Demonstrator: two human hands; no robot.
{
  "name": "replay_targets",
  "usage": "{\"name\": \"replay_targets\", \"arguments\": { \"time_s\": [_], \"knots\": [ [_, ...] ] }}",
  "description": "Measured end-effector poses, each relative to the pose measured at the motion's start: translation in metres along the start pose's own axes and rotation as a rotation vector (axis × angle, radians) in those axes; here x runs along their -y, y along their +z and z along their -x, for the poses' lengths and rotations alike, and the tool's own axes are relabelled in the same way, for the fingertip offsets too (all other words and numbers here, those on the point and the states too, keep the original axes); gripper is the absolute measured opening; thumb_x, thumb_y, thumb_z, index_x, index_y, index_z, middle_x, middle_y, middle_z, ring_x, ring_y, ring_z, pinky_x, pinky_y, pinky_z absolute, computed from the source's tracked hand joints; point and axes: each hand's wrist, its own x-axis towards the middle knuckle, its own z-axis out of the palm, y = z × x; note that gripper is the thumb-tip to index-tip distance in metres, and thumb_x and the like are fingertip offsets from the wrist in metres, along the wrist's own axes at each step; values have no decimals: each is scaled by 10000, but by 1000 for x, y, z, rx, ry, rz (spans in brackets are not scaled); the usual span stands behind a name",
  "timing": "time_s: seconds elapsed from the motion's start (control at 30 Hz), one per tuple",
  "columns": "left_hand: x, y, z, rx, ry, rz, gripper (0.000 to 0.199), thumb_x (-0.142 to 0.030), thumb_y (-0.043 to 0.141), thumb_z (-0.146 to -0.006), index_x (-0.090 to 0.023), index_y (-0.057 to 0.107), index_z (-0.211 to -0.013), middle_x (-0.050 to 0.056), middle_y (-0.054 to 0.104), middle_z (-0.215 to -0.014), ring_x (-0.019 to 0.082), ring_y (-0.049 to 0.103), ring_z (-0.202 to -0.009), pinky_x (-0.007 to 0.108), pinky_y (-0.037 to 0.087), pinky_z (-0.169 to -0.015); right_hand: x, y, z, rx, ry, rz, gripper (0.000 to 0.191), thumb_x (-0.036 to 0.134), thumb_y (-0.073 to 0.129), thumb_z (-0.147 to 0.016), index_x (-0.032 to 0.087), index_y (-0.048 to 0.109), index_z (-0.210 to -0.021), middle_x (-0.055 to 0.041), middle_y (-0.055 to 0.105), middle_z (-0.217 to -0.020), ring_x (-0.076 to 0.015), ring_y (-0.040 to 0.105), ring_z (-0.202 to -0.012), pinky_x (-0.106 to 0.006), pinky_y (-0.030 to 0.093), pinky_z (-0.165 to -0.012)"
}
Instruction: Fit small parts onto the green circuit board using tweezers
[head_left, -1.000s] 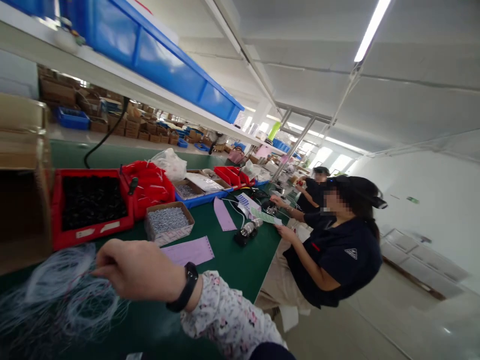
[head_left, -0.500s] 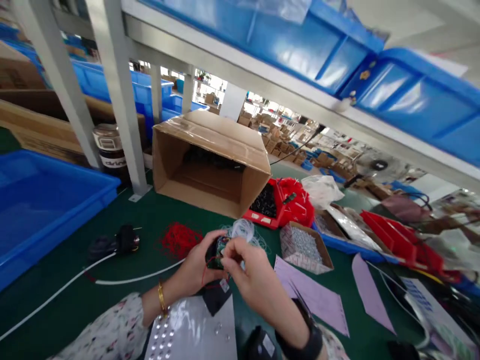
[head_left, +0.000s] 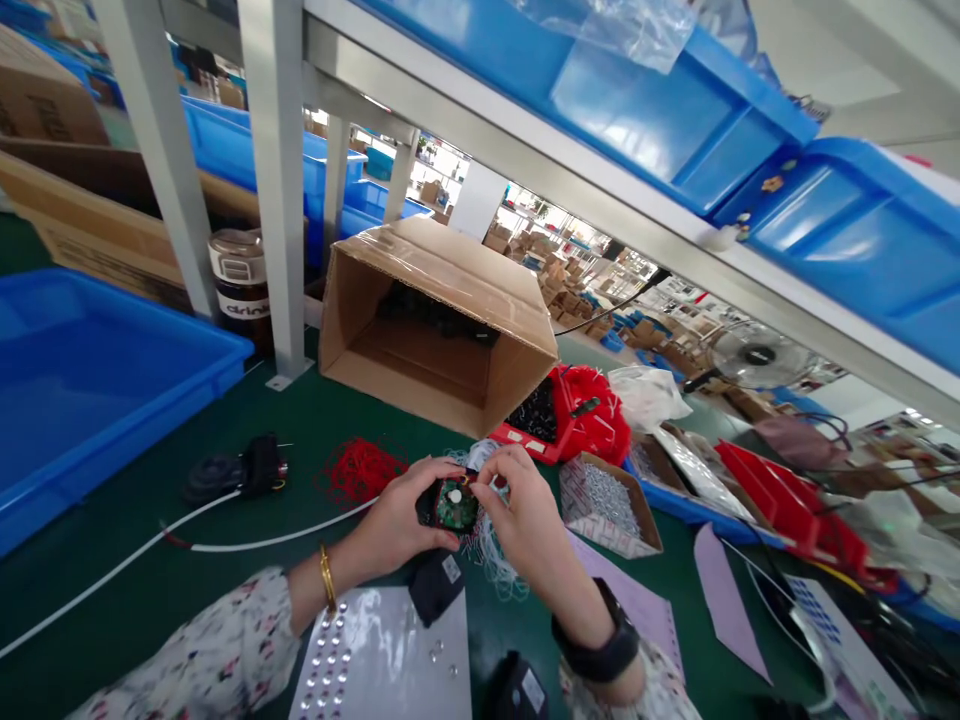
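Left fingers [head_left: 437,467] gripping 1 cased circuit board [head_left: 456,510], right fingers [head_left: 491,500] pinched at its edge

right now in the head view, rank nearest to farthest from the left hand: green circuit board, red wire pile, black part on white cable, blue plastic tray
1. Green circuit board: held in the left hand
2. Red wire pile: just left
3. Black part on white cable: farther left
4. Blue plastic tray: farthest left

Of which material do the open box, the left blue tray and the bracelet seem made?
Open box: matte brown cardboard, with shiny tape on top.
Left blue tray: probably plastic, smooth, slightly glossy.
Bracelet: likely metal, shiny gold-coloured; plating cannot be told.
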Motion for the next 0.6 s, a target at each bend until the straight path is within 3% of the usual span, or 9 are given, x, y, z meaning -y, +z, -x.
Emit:
{"name": "replay_targets", "arguments": {
  "time_s": [0.07,0.17,0.27,0.37,0.5,0.6],
  "knots": [
    [-2,-1,0,19,-3,-11,625,-255,852,-554,-231,571,-1112,72,549,-1203,257,478,-1167,391,345,-1039,-8,-6,-6,67,-14,-50,80,168,530,-784,173,504,-708,-32,518,-838,-167,480,-809,-277,362,-711],
    [-3,-1,0,51,-19,-40,605,-221,839,-570,-235,571,-1113,75,530,-1230,261,455,-1195,405,322,-1062,-20,-16,-15,276,18,-203,84,191,524,-802,161,500,-728,-6,509,-755,-133,467,-716,-242,348,-638],
    [-2,0,1,68,-17,-62,607,-211,827,-587,-258,559,-1130,61,512,-1261,256,442,-1213,401,310,-1077,-28,-23,-22,392,16,-254,90,176,543,-790,150,516,-709,12,515,-714,-111,462,-677,-219,347,-612],
    [-2,2,1,74,-44,-75,633,-204,816,-600,-274,525,-1157,40,506,-1269,245,445,-1212,386,319,-1076,-29,-26,-26,430,2,-240,71,139,565,-772,145,539,-706,22,533,-712,-103,474,-676,-211,358,-623],
    [-6,6,2,81,-151,-20,817,-123,805,-587,-271,365,-1259,51,481,-1291,223,450,-1211,373,353,-1049,-25,-24,-30,434,-7,-216,88,93,573,-759,149,546,-698,34,540,-677,-98,486,-650,-204,355,-603],
    [-7,7,3,106,-161,-34,769,-116,801,-583,-251,387,-1217,57,490,-1269,225,471,-1183,378,380,-1020,-21,-20,-30,422,-2,-196,114,75,580,-752,153,544,-676,38,537,-631,-96,488,-608,-201,347,-569]
  ]
}}
